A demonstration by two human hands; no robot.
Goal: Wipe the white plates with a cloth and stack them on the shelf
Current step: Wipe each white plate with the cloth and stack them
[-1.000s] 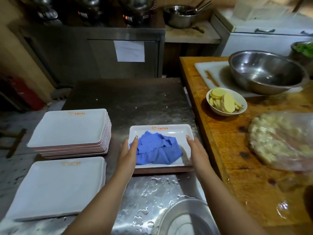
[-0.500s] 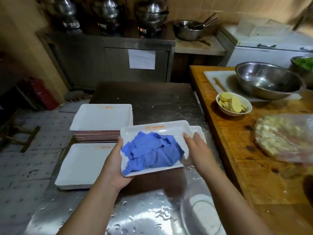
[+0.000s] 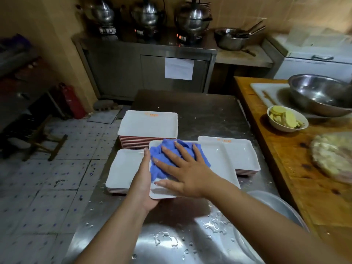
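Blue cloth (image 3: 171,159) on held plate (image 3: 219,164) | right hand (image 3: 186,174) flat, fingers spread | left hand (image 3: 144,180) grips edge

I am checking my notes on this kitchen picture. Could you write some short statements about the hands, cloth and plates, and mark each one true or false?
1. The right hand presses flat on the blue cloth. True.
2. The left hand holds the plate by its left edge. True.
3. The cloth lies on the wooden counter. False: it lies on the held plate.
4. The small bowl is empty. False: it holds pale slices.
5. A plate stack stands behind the held plate. True.
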